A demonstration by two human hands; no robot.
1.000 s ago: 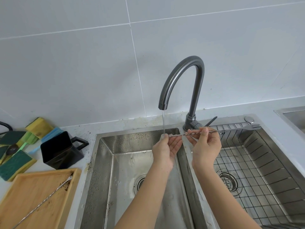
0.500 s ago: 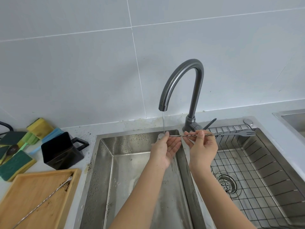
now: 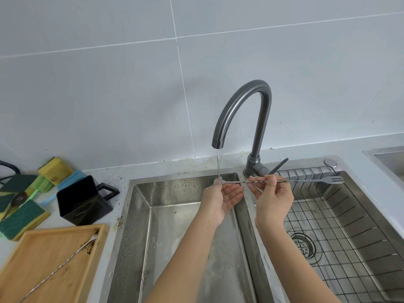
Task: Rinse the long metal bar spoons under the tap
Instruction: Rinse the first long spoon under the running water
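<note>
A long twisted metal bar spoon with a fork end lies level over the sink divider. My right hand pinches its twisted shaft. My left hand rubs the bowl end with the thumb, right under a thin stream from the dark curved tap. The fork end points right over the wire rack. A second bar spoon, dirty at its top, lies slanted on the wooden tray at the lower left.
The left sink basin lies below my hands; the right basin holds a wire rack and a drain. A black square cup and several sponges sit on the left counter. Another sink edge shows far right.
Both hands and the spoon hold nearly the same place under the stream; the camera view has shifted slightly, and my left thumb keeps rubbing the bowl end.
</note>
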